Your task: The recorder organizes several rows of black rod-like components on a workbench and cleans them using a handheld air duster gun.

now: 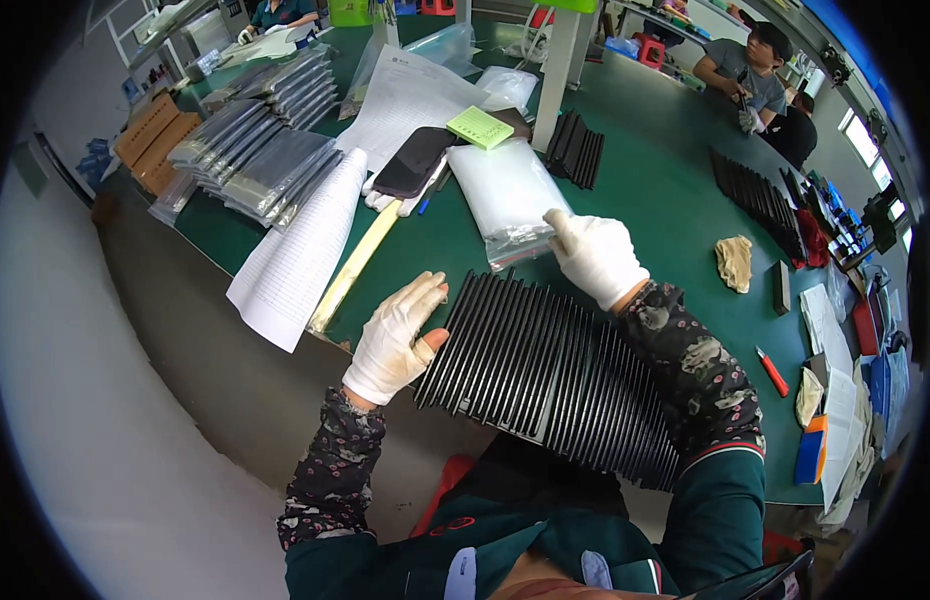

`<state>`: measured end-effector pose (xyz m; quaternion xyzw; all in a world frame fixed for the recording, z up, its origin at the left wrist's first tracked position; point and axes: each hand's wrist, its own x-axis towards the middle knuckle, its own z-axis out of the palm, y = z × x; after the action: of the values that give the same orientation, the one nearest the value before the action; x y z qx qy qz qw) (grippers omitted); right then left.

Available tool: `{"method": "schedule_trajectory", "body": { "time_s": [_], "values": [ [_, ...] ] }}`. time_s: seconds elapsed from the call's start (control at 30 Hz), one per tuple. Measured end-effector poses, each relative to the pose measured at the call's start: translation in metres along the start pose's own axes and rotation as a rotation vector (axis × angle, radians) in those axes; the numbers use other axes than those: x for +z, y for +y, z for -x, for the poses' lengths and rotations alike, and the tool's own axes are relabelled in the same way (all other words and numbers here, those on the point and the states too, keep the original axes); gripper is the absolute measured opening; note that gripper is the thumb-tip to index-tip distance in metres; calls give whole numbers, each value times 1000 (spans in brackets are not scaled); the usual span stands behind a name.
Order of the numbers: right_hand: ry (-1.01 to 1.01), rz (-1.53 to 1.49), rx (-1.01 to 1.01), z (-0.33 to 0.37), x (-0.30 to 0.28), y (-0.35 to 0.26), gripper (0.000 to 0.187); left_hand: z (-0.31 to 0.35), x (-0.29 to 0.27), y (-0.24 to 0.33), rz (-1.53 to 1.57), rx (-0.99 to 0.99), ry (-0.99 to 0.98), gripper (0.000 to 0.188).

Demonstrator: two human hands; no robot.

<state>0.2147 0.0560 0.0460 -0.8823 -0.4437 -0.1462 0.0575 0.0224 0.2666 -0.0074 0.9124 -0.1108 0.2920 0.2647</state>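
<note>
A row of long, thin black strips [545, 375] lies side by side at the table's front edge, right before me. Beside its left end is my left hand [393, 340], in a white glove with bare thumb tip; its fingers are stretched out and the thumb stands apart. My right hand [600, 258], also white-gloved, is closed above the far side of the strips. It meets the right edge of a stack of clear plastic bags [500, 190]; its fingertips are hidden, so whether it pinches a bag cannot be made out.
Left of the bags lie a dark phone [413, 162], a blue pen [425, 204] and printed sheets [303, 240]. Bagged packs [255, 160] are piled far left. More black strips [577, 150] lie behind. At right are a cloth [734, 264], a grey block [781, 287] and a red-handled cutter [773, 374]. A co-worker [750, 75] sits far right.
</note>
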Motion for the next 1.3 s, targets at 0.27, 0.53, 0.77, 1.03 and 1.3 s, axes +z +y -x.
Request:
{"method": "schedule_trajectory", "body": {
  "time_s": [0.27,0.53,0.77,1.03,1.3],
  "values": [
    [-70,102,-48,15,14,4,27,-5,-5,13,-116,-20,-96,48],
    [30,77,157,-22,30,-3,18,-6,-5,18,-175,-13,-131,48],
    [152,20,-1,-20,40,6,10,-6,-7,18,-172,-22,-140,47],
    [319,-192,227,-30,26,11,11,-6,-6,14,-133,-30,-131,45],
    [415,-1140,612,-39,-60,36,15,-4,-8,14,-138,-15,-95,43]
  ]
}}
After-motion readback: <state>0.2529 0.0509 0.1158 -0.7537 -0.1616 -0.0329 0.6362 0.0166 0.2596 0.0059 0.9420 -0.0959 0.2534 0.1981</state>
